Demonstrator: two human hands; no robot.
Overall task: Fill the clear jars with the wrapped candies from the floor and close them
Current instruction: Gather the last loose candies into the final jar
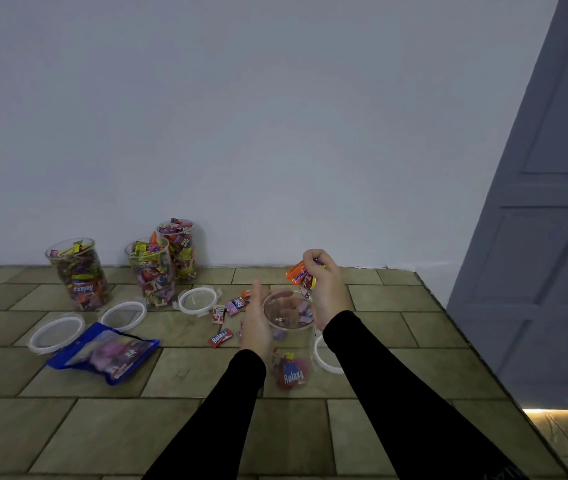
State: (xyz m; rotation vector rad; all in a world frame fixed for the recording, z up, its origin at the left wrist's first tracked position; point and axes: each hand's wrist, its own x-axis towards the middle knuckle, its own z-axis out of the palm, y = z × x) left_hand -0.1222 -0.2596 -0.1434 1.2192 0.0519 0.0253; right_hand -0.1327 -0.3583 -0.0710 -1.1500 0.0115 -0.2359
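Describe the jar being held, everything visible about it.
The held jar is a clear, plastic-looking cylinder, lidless, roughly upright above the tiled floor. A few wrapped candies lie at its bottom, one reading Relaxa. The left hand grips its side; the right hand holds candies over its rim.

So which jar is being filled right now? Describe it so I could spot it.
Look at the tiled floor below the white wall, then at the two black sleeves. Between the hands stands a clear jar, steadied by the left hand. Unlike the three packed jars by the wall, it is nearly empty.
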